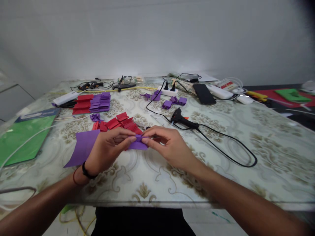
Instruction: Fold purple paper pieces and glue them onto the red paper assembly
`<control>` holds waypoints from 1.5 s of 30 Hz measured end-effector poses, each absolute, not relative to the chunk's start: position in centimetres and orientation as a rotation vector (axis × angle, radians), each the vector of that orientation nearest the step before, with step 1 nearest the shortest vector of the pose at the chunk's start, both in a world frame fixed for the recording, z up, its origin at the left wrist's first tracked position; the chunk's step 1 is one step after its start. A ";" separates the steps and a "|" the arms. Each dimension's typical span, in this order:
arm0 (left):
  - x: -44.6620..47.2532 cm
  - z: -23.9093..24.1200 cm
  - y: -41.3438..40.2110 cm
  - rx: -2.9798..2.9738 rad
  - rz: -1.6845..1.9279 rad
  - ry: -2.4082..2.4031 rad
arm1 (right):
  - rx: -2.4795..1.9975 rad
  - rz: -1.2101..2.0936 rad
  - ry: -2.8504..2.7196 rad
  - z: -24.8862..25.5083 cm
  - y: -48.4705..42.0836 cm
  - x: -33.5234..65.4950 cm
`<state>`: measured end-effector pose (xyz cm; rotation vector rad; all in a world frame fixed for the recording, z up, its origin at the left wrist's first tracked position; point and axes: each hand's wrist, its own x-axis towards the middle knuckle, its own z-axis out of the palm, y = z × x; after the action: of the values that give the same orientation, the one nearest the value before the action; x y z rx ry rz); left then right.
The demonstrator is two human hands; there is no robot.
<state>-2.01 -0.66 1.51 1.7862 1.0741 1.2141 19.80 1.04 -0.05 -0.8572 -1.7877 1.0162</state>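
Note:
Both my hands meet over the table's near middle and pinch a small folded purple paper piece (138, 143) between them. My left hand (108, 147) grips its left side, with a dark band on the wrist. My right hand (164, 142) grips its right side with thumb and fingertips closed. Under my left hand lies a larger flat purple paper sheet (82, 147). Several folded red paper pieces (123, 122) lie just beyond my hands.
A black glue gun (183, 120) with a looping cord lies right of centre. Stacks of red and purple paper (94, 102) sit far left, a green sheet (23, 137) at the left edge. A power strip (168, 91), a phone (203, 93) and small purple folds (172, 102) lie at the back.

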 end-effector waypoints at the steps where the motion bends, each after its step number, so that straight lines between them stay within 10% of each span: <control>1: -2.0 1.4 -0.6 1.752 1.216 1.067 | -0.863 1.058 -1.755 -0.1 1.1 19.7; 45: -2.1 1.4 -1.4 2.154 0.823 1.047 | -0.771 1.010 -1.815 0.2 0.1 19.0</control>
<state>-2.12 -1.43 1.44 2.1537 1.0469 0.8234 19.05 0.15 0.19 -0.7711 -1.8150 1.0101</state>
